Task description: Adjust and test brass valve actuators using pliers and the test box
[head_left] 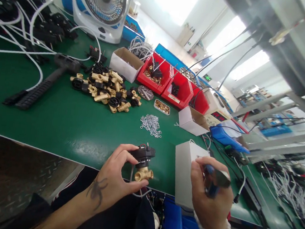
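Observation:
In front of me, at the near table edge, my left hand (119, 178) grips a brass valve body (143, 174) with a round black actuator head (143, 152) on top. The thumb is at the brass end and the fingers are at the black head. A white cable hangs beside it. To the right, my right hand (211, 192) is closed around a tool with a dark blue handle (212, 179), blurred so its kind is unclear. Its fingertips are at the top of a white box (187, 172).
Metal clips (150, 125) lie in a heap ahead. Behind them are brass-and-black valves (109, 88), a small tray (162, 106) of brass bits, and red bins (178, 90). A black mallet (47, 81) lies left, below a fan (102, 5). White cables (288, 188) crowd the right.

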### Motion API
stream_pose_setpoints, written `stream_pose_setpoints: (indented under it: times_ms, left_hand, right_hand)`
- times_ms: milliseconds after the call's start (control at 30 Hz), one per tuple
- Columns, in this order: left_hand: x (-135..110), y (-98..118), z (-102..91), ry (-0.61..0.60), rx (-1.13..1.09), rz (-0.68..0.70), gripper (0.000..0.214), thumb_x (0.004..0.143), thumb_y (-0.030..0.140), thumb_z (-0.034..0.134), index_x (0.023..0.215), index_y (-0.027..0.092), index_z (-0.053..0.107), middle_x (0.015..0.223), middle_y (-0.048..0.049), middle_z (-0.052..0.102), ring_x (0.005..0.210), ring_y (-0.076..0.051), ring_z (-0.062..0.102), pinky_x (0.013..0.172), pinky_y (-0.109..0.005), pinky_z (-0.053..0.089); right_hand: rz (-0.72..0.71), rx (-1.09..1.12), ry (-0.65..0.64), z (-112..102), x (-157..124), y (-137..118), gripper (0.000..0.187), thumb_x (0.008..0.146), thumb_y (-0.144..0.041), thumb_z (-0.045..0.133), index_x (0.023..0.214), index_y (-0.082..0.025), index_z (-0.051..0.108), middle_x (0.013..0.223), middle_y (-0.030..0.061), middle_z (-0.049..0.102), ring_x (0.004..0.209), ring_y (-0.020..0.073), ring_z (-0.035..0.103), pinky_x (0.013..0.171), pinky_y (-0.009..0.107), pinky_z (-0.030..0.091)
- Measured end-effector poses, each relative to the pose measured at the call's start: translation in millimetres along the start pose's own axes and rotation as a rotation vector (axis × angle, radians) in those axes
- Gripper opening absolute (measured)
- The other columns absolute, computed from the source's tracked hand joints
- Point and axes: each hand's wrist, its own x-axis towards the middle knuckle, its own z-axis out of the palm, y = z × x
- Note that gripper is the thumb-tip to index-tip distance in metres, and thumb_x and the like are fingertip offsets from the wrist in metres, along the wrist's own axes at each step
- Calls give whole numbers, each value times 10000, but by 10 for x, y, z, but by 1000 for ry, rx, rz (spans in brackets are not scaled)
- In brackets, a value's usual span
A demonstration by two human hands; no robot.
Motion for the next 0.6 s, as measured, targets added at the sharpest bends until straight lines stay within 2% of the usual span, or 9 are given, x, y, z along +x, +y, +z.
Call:
stream_pose_setpoints:
  times_ms: [33,133,167,200,300,333,367,500,600]
  left_hand:
    - [3,-1,-2,-2,1,-1,351,657,172,803,846,208,510,1161,-80,597,1076,-242,616,899,-447,535]
    - [13,-3,-9,6,8,5,343,661,183,798,850,209,513,1152,-78,597,1063,-245,619,890,-452,538]
    - [17,-4,-12,12,9,5,337,663,183,794,849,209,514,1152,-78,596,1058,-245,621,885,-453,539]
    - [21,-4,-14,13,9,2,333,665,182,792,849,210,516,1152,-77,596,1053,-244,622,881,-452,541]
    - [31,2,-22,-8,5,-11,327,670,182,792,848,209,518,1161,-75,597,1052,-240,621,883,-449,540]
    - [34,4,-24,-18,4,-11,329,669,183,794,845,208,517,1160,-76,598,1052,-240,621,884,-450,540]
    - [36,6,-26,-23,5,-10,329,668,184,794,842,207,516,1157,-77,600,1052,-241,621,885,-452,540]
    - [36,-5,-27,-12,10,0,311,683,195,782,849,209,519,1152,-76,599,1048,-242,620,885,-464,544]
    - [32,-25,-28,-14,-11,-3,307,695,210,779,860,212,520,1168,-74,592,1046,-237,620,874,-457,555]
  right_hand:
    - [-16,-14,-33,14,-18,5,231,809,-64,501,967,-228,538,789,7,599,634,150,565,575,255,433]
    - [-148,-121,-377,62,-41,3,304,717,-4,446,905,-207,572,684,3,567,540,149,515,506,261,375]
    - [-165,-143,-431,63,-35,-3,316,712,0,440,911,-200,582,685,9,570,544,153,516,507,265,372]
    - [-153,-136,-414,55,-25,-9,315,726,-4,442,933,-198,580,704,15,577,566,158,528,518,266,382]
    - [-48,-21,-119,19,-7,-18,280,801,-32,471,1000,-221,528,765,10,575,640,160,559,574,259,424]
    - [-38,-2,-79,18,-11,-16,273,808,-34,475,992,-230,519,758,3,569,633,158,557,576,258,426]
    - [-46,-12,-107,25,-18,-13,276,796,-25,473,970,-233,523,738,-1,565,610,158,547,564,260,418]
    - [-102,-150,-502,65,-36,-6,298,741,-3,436,907,-208,574,710,20,579,554,168,521,520,277,381]
    - [-2,-72,-344,57,-39,-23,234,826,-57,420,963,-196,549,758,29,571,636,165,556,584,266,429]
